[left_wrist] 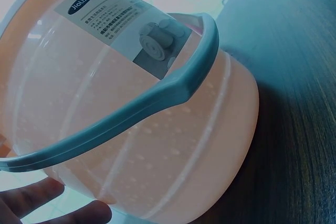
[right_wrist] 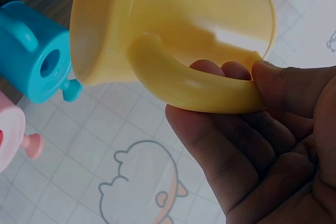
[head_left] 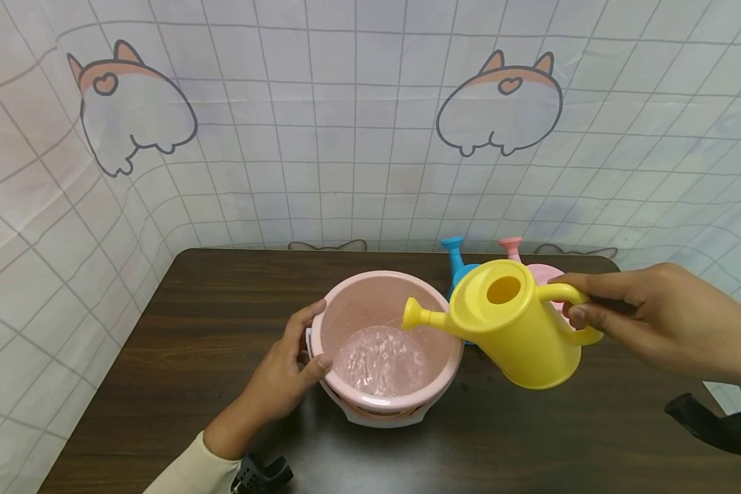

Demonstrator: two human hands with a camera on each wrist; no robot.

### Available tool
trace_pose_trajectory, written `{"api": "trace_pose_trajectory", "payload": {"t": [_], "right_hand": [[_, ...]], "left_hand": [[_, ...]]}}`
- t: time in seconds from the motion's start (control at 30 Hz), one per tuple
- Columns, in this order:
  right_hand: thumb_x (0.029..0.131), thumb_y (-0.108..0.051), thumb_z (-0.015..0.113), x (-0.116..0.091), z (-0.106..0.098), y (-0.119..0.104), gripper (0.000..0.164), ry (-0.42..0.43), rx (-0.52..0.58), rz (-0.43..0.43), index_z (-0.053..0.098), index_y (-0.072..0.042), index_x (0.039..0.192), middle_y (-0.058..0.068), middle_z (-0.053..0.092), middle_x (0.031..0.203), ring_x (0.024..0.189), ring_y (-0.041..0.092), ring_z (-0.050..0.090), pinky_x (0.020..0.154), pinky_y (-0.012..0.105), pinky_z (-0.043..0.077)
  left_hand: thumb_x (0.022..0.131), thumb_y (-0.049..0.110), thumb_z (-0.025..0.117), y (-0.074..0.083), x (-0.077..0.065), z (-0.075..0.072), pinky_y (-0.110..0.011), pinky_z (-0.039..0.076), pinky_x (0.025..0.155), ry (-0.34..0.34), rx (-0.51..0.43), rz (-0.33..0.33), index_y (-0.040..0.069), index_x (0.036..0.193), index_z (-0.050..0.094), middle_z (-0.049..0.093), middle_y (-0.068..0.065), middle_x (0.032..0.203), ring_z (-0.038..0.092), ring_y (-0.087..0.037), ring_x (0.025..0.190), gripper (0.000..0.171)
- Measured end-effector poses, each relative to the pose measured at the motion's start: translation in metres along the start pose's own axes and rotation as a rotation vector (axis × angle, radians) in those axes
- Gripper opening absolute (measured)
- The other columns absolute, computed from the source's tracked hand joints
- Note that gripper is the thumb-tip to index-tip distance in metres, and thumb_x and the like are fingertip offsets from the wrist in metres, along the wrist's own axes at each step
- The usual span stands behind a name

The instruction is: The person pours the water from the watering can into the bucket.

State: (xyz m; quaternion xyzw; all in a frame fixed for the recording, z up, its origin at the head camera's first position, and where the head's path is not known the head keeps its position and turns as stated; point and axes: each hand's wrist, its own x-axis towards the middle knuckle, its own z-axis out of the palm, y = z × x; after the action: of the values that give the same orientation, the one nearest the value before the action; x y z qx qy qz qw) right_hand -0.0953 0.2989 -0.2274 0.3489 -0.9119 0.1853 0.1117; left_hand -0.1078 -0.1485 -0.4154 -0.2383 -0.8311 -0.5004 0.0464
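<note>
My right hand (head_left: 669,322) grips the handle of a yellow watering can (head_left: 525,336), thumb and fingers around it in the right wrist view. The can leans left, its spout reaching over the near-right inside of a pink bucket (head_left: 327,329). Rippled water (head_left: 379,363) lies in the bottom of the bucket. At the bucket's left side, my left hand (head_left: 278,381) holds the rim, with the thumb over its edge. The left wrist view shows the bucket's grey-blue handle (left_wrist: 152,98) hanging down its side and two fingertips beside the wall.
Behind the yellow can stand a blue watering can (right_wrist: 37,51) and a pink watering can (right_wrist: 10,129), partly hidden in the head view. They share the dark wooden table (head_left: 210,329). A grid-patterned curtain (head_left: 321,137) hangs along the back and sides.
</note>
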Motion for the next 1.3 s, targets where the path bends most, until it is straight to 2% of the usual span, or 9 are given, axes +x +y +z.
{"api": "trace_pose_trajectory", "payload": {"t": [0.27, 0.5, 0.7, 0.93, 1.07, 1.3], "right_hand": [[0.083, -0.002, 0.082, -0.0002, -0.0001, -0.0005, 0.038, -0.003, 0.005, 0.003, 0.074, -0.001, 0.121, -0.002, 0.076, 0.090, 0.052, -0.005, 0.032, 0.042, 0.014, 0.028], [0.082, 0.000, 0.082, 0.0006, -0.0006, -0.0016, 0.039, -0.004, -0.005, 0.005, 0.075, -0.002, 0.120, -0.009, 0.073, 0.090, 0.051, -0.005, 0.029, 0.042, 0.014, 0.028], [0.085, -0.003, 0.081, 0.0006, -0.0015, -0.0037, 0.036, -0.013, 0.008, 0.022, 0.075, -0.004, 0.121, -0.001, 0.076, 0.090, 0.052, -0.004, 0.034, 0.042, 0.014, 0.028], [0.083, 0.002, 0.081, 0.0006, -0.0020, -0.0039, 0.039, -0.021, -0.003, 0.029, 0.074, -0.002, 0.121, -0.004, 0.076, 0.093, 0.051, -0.004, 0.033, 0.042, 0.014, 0.028], [0.084, 0.000, 0.081, 0.0010, -0.0021, -0.0038, 0.037, -0.024, 0.003, 0.023, 0.075, -0.003, 0.121, -0.002, 0.076, 0.091, 0.051, -0.004, 0.032, 0.042, 0.015, 0.028], [0.084, -0.001, 0.081, 0.0013, -0.0017, -0.0039, 0.037, -0.021, 0.012, 0.012, 0.075, -0.004, 0.120, -0.001, 0.076, 0.091, 0.052, -0.005, 0.034, 0.042, 0.014, 0.029]], "left_hand": [[0.100, 0.055, 0.056, -0.0008, 0.0000, 0.0001, -0.038, 0.055, 0.081, 0.002, 0.001, 0.006, 0.030, 0.160, 0.024, 0.062, -0.012, 0.126, 0.066, -0.018, 0.099, 0.072], [0.100, 0.057, 0.054, 0.0001, 0.0001, 0.0002, -0.037, 0.055, 0.082, 0.000, 0.003, 0.008, 0.029, 0.161, 0.023, 0.062, -0.013, 0.126, 0.067, -0.016, 0.097, 0.073], [0.100, 0.056, 0.055, 0.0000, -0.0002, 0.0001, -0.037, 0.055, 0.082, 0.000, 0.003, 0.001, 0.030, 0.160, 0.023, 0.062, -0.013, 0.127, 0.067, -0.016, 0.098, 0.073], [0.100, 0.056, 0.055, 0.0003, -0.0003, -0.0002, -0.037, 0.055, 0.081, -0.004, 0.001, -0.007, 0.031, 0.161, 0.023, 0.061, -0.013, 0.128, 0.067, -0.019, 0.101, 0.073], [0.100, 0.057, 0.055, 0.0001, -0.0004, -0.0004, -0.040, 0.055, 0.083, -0.003, 0.003, -0.009, 0.032, 0.160, 0.023, 0.061, -0.013, 0.129, 0.067, -0.022, 0.103, 0.073], [0.100, 0.057, 0.055, -0.0004, -0.0004, -0.0002, -0.038, 0.055, 0.081, -0.006, -0.002, -0.008, 0.031, 0.161, 0.023, 0.061, -0.013, 0.128, 0.067, -0.019, 0.101, 0.073]]}}
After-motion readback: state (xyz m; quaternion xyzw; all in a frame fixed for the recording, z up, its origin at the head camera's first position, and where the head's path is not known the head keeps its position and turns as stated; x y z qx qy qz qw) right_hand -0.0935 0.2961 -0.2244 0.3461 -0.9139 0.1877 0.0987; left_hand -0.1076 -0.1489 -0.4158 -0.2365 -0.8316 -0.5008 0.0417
